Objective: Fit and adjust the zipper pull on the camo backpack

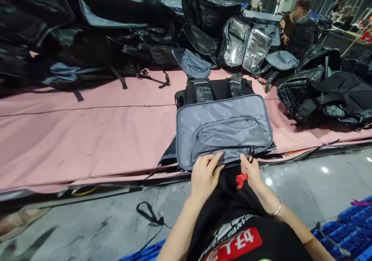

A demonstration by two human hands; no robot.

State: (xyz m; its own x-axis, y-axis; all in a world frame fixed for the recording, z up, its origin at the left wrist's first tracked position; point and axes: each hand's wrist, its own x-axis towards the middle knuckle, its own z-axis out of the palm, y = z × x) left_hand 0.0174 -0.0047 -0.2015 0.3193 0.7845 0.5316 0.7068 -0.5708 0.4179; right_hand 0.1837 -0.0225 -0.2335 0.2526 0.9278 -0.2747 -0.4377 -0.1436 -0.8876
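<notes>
In front of me an opened backpack point(223, 111) lies on the pink-covered table, its grey lining panel facing up and its straps at the far side. My left hand point(205, 175) grips the panel's near edge, with fingers above and thumb lower down. My right hand point(250, 170) is closed around small dark thread snips point(251, 154), whose blades point up and away from me. Red cloth point(241, 180) hangs from below that hand. The right thumb is close to the panel's edge; whether it touches the fabric I cannot tell.
Dark bags point(162, 40) are heaped along the table's back, some with silver lining point(257, 49). More backpacks point(328, 90) lie at the right on the pink cover point(87, 144). A person point(289, 26) works behind. Blue plastic pallets point(348, 230) and a loose black strap point(149, 214) are on the floor.
</notes>
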